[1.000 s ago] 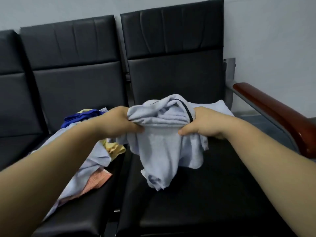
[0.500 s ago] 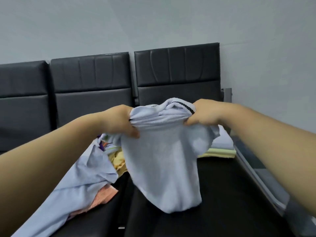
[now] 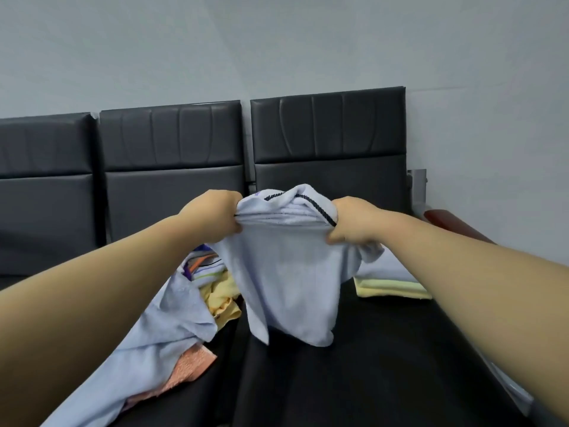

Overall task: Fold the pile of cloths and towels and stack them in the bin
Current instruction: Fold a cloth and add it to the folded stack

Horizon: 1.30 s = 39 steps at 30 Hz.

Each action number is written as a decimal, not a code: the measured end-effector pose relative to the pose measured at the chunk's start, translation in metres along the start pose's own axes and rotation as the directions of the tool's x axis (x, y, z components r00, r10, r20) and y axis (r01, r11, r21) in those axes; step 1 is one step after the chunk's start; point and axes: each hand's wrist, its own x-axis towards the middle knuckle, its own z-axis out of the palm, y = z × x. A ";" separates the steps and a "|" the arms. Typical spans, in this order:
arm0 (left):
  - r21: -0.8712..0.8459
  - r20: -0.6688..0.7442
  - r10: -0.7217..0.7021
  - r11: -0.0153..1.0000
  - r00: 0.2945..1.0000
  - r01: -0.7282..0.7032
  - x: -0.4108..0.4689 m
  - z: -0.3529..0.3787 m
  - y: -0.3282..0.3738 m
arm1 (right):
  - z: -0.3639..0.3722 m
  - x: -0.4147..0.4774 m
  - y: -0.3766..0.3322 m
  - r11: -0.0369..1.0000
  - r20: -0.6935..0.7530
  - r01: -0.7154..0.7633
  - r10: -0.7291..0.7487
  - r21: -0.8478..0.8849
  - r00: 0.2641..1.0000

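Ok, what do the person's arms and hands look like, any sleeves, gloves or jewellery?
The left hand and right hand are bare, no gloves. Both forearms are uncovered to the frame edge: no sleeve, watch or bracelet shows. Rings cannot be judged here.

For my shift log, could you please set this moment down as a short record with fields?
setting: black seats in a row against a grey wall
left hand: grips one end of the towel's bunched top edge
right hand: grips the other end
pale blue towel: held up between both hands, hanging down over the seat
pile of loose cloths: unfolded, on the seat to the left
folded yellow cloth: flat on the seat at right, under a pale folded one
bin: not in view
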 end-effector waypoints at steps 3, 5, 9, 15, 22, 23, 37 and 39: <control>0.011 -0.139 -0.021 1.000 0.990 0.023 0.007 0.010 -0.004 | 0.001 0.018 0.000 0.993 -0.229 -0.005 -0.021 -0.115 0.973; 0.047 -0.234 0.011 0.999 0.972 0.000 0.008 0.011 -0.003 | -0.002 0.020 0.000 0.994 -0.330 -0.005 -0.032 -0.109 0.943; -0.002 -0.192 0.033 0.999 0.981 -0.034 -0.010 0.012 0.010 | -0.005 -0.002 0.006 0.998 -0.350 0.025 -0.044 -0.056 0.936; -0.076 0.343 0.135 0.990 0.929 -0.116 -0.058 0.051 0.033 | 0.047 -0.050 0.052 0.993 0.137 0.090 -0.100 0.075 0.986; -0.126 0.745 0.162 0.987 0.647 -0.102 -0.091 0.150 0.038 | 0.140 -0.081 0.103 0.995 0.531 -0.070 0.097 -0.071 0.842; -0.153 0.742 0.164 0.985 0.649 -0.075 -0.093 0.162 0.036 | 0.144 -0.083 0.102 0.996 0.527 -0.062 0.087 -0.065 0.845; -0.271 0.794 0.122 0.948 0.596 0.168 -0.101 0.195 0.032 | 0.164 -0.073 0.111 0.958 0.669 -0.265 0.267 -0.108 0.693; -0.218 0.817 0.126 0.971 0.563 0.100 -0.100 0.198 0.025 | 0.160 -0.078 0.108 0.946 0.774 -0.322 0.228 -0.033 0.591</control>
